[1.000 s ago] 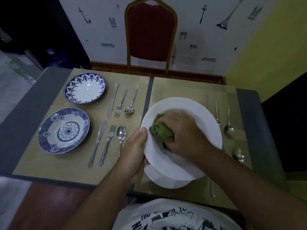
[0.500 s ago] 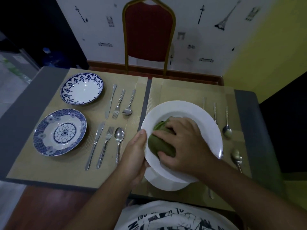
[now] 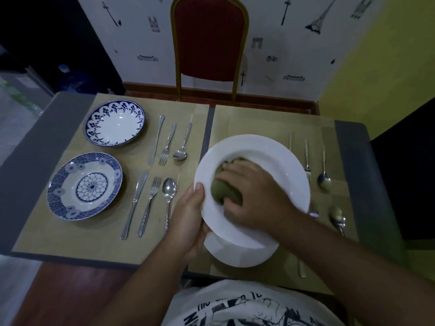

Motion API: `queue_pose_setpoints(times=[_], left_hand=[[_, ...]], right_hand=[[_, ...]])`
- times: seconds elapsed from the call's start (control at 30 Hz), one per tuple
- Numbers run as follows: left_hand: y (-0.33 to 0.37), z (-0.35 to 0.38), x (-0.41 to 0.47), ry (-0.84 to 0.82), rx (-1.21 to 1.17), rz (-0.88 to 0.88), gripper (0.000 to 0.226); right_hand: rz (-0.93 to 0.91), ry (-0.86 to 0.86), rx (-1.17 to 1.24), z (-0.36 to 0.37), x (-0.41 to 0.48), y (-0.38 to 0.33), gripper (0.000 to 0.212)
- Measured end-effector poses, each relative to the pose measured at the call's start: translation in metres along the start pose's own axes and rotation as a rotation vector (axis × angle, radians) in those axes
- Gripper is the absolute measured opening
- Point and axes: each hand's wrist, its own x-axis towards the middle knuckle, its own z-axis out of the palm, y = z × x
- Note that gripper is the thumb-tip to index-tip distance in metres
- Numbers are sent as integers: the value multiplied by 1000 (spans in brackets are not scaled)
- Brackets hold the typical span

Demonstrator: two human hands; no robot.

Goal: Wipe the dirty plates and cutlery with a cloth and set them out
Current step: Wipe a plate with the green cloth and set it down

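The white plate point(image 3: 277, 156) is held up over the right-hand mat point(image 3: 259, 118), above a second white plate point(image 3: 235, 255) that lies flat under its near edge. Well to its left sit two blue-patterned plates, one far point(image 3: 94, 128) and one near point(image 3: 58, 184). The left hand point(image 3: 188, 222) grips the white plate's left rim, thumb on top. The right hand point(image 3: 256, 196) presses a bunched green cloth point(image 3: 220, 191) into its hollow, fingers curled round it. Knives point(image 3: 135, 203), forks point(image 3: 148, 208) and spoons point(image 3: 169, 191) lie between it and the blue-patterned plates; more cutlery point(image 3: 324, 182) lies just to its right.
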Motion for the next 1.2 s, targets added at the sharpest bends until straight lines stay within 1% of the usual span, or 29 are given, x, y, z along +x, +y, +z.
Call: queue_pose_setpoints(times=[0.1, 0.17, 0.23, 0.3, 0.37, 0.4, 0.47, 0.53, 0.6, 0.7, 0.77, 0.83, 0.87, 0.97, 1.1, 1.2], left_hand=[[9, -3, 2, 45, 5, 80, 33], [11, -1, 5, 68, 7, 86, 34], [8, 1, 7, 55, 17, 46, 36], [3, 1, 8, 15, 59, -16, 39], [-1, -2, 7, -2, 51, -25, 41], [-2, -5, 7, 3, 31, -1, 40], [-1, -7, 9, 41, -3, 55, 38], [2, -7, 12, 93, -19, 90, 34], [3, -5, 17, 115, 14, 101, 31], [3, 0, 24, 131, 34, 67, 32], [5, 0, 29, 123, 18, 19, 33], [10, -1, 36, 99, 11, -48, 34], [14, -2, 39, 77, 4, -82, 33], [23, 0, 49, 32, -18, -136, 30], [29, 3, 65, 91, -27, -144, 29], [32, 2, 79, 160, 28, -155, 26]], right_hand=[[171, 57, -69, -15, 12, 20, 48], [223, 99, -92, -13, -4, 20, 50], [198, 93, -8, 1, -21, 5, 54], [92, 47, 108, 13, -23, -9, 53], [3, 17, 115, 15, -7, -8, 50], [11, 15, 91, 11, 3, -1, 50], [123, 32, 37, 0, 18, 19, 50], [213, 57, -25, -7, 16, 33, 44], [242, 70, -27, -6, 2, 34, 39], [250, 11, 120, 2, -18, 21, 37], [188, -82, 251, 6, -21, 12, 36], [146, -132, 319, 4, -17, 13, 36], [159, -121, 338, 1, -15, 16, 37], [280, -14, 373, -12, -12, 32, 41], [379, 120, 385, -30, -7, 54, 42], [429, 203, 432, -40, -1, 67, 42]])
